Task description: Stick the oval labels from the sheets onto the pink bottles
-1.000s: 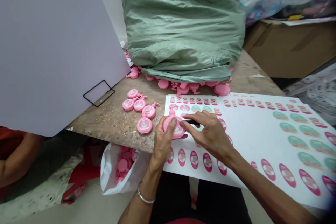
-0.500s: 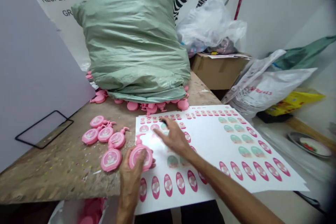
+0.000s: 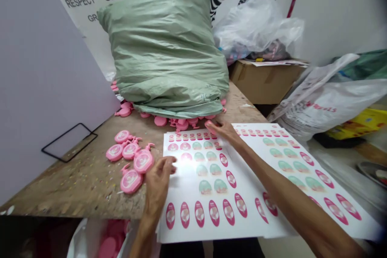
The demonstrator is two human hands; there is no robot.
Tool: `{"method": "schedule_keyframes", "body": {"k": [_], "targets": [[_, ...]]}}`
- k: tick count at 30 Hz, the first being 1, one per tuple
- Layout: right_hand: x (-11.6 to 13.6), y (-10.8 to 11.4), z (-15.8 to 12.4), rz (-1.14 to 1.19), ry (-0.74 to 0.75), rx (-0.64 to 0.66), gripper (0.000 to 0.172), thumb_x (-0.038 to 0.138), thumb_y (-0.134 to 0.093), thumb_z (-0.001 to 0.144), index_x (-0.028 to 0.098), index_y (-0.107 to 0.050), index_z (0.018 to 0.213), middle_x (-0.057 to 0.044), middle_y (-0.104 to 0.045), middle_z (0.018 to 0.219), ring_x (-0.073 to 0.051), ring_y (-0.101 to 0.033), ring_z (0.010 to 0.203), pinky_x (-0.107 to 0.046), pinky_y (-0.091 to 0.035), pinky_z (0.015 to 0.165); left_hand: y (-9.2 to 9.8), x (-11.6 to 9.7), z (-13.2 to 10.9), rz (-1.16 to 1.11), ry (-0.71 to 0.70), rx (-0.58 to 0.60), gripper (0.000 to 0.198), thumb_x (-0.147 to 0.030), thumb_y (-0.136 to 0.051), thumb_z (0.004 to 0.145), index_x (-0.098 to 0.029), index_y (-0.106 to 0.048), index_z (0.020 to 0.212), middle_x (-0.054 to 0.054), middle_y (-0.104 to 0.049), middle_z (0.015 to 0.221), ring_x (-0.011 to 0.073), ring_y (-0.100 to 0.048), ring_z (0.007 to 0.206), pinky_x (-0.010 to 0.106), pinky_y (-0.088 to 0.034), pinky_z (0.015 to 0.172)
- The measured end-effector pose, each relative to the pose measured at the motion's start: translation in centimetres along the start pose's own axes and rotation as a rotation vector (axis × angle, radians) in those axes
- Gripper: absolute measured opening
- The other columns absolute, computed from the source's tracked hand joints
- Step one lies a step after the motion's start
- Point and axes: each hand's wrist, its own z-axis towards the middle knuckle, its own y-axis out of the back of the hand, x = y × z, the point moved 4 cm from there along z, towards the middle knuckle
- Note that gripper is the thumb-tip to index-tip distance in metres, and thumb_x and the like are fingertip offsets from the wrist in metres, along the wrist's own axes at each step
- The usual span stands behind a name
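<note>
My left hand (image 3: 160,175) hovers by the left edge of a printed sticker sheet (image 3: 184,187), fingers loosely curled and apart, holding nothing. Just left of it lies a small cluster of flat pink pump bottles (image 3: 131,181) with round labels. My right hand (image 3: 223,130) reaches across the sheet to the lower edge of a big green sack (image 3: 169,48). Its fingertips close on a pink bottle (image 3: 211,125), partly hidden by the fingers. Pink and green stickers are printed in rows on the sheet.
More pink bottles (image 3: 160,121) stick out under the sack. A second sticker sheet (image 3: 260,169) lies on the right. A black wire frame (image 3: 69,143) stands at the left by a pale panel. Beyond the table are a cardboard box (image 3: 266,82) and white bags (image 3: 332,105).
The pink bottle has left my left hand; where it went is unclear. My right hand has moved away from the stickers to a bottle by the sack. The view has shifted left.
</note>
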Motion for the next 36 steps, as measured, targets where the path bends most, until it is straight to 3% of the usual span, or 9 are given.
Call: {"method": "schedule_keyframes", "body": {"k": [3,4,6,8,11,16,20,27,36], "targets": [[2.3,-2.6,-6.3,0.329,0.150,0.316,0.049,0.064,-0.053,0.078,0.016,-0.062,0.082,-0.001,-0.062,0.072,-0.015,-0.056,0.064,-0.025,-0.042,0.056,-4.6,1.3,-0.9,-0.579,0.382,0.233,0.045,-0.053,-0.062,0.080,-0.012,-0.067,0.099,0.014,-0.064,0.109,0.0203,-0.062,0.091,0.032,-0.053,0.080],[3.1,-3.5,-8.6,0.474,0.203,0.455,0.047,0.062,-0.052,0.080,0.017,-0.061,0.083,-0.001,-0.061,0.072,-0.014,-0.056,0.065,-0.025,-0.043,0.057,-5.6,1.4,-1.1,-0.728,0.450,0.287,0.045,-0.052,-0.061,0.081,-0.013,-0.066,0.102,0.014,-0.064,0.110,0.0195,-0.063,0.091,0.032,-0.053,0.080],[4.1,-4.4,-11.7,0.552,0.257,0.535,0.043,0.059,-0.055,0.081,0.017,-0.061,0.084,-0.001,-0.061,0.074,-0.014,-0.057,0.067,-0.026,-0.044,0.059,-6.2,1.6,-1.2,-0.916,0.529,0.318,0.038,-0.044,-0.062,0.083,-0.013,-0.064,0.104,0.012,-0.067,0.105,0.0180,-0.065,0.087,0.032,-0.054,0.080],[4.4,-4.5,-12.6,0.472,0.307,0.474,0.041,0.055,-0.060,0.079,0.017,-0.062,0.094,-0.003,-0.065,0.086,-0.017,-0.060,0.077,-0.029,-0.046,0.067,-5.2,1.9,-1.1,-0.961,0.521,0.246,0.027,-0.029,-0.066,0.082,-0.012,-0.062,0.103,0.011,-0.068,0.100,0.0178,-0.066,0.084,0.033,-0.056,0.080],[3.4,-4.2,-10.7,0.203,0.348,0.254,0.040,0.050,-0.055,0.085,0.019,-0.058,0.110,-0.007,-0.066,0.098,-0.020,-0.060,0.086,-0.033,-0.045,0.075,-2.6,2.8,-0.5,-0.794,0.418,0.063,0.028,-0.016,-0.069,0.076,-0.011,-0.059,0.102,0.011,-0.070,0.096,0.0197,-0.069,0.081,0.032,-0.059,0.074],[1.4,-5.4,-7.6,-0.248,0.501,-0.016,0.020,0.032,-0.045,0.091,0.017,-0.058,0.090,-0.006,-0.066,0.079,-0.020,-0.057,0.076,-0.037,-0.036,0.077,-1.1,4.2,1.1,-0.452,0.285,-0.028,0.033,-0.025,-0.071,0.075,-0.011,-0.057,0.101,0.008,-0.067,0.083,0.0175,-0.069,0.061,0.025,-0.057,0.052],[0.8,-6.7,-7.8,-0.288,0.579,-0.030,0.015,0.029,-0.048,0.089,0.018,-0.058,0.086,-0.006,-0.066,0.082,-0.021,-0.053,0.080,-0.035,-0.032,0.077,-1.6,4.6,1.8,-0.314,0.232,-0.049,0.037,-0.036,-0.069,0.077,-0.011,-0.056,0.101,0.005,-0.063,0.077,0.0157,-0.067,0.056,0.026,-0.057,0.050],[0.9,-6.9,-8.2,-0.289,0.638,-0.010,0.016,0.027,-0.047,0.089,0.019,-0.056,0.080,-0.005,-0.063,0.075,-0.020,-0.050,0.076,-0.032,-0.031,0.072,-1.7,4.9,1.7,-0.319,0.243,-0.019,0.042,-0.040,-0.072,0.075,-0.013,-0.055,0.103,0.008,-0.064,0.089,0.0172,-0.069,0.061,0.028,-0.058,0.053],[1.3,-6.8,-8.1,-0.251,0.523,0.005,0.013,0.031,-0.058,0.081,0.019,-0.057,0.075,-0.003,-0.061,0.069,-0.019,-0.051,0.069,-0.030,-0.034,0.067,-1.7,4.9,1.8,-0.305,0.271,-0.006,0.042,-0.037,-0.073,0.074,-0.013,-0.055,0.104,0.008,-0.065,0.090,0.0169,-0.069,0.062,0.028,-0.059,0.055]]}}
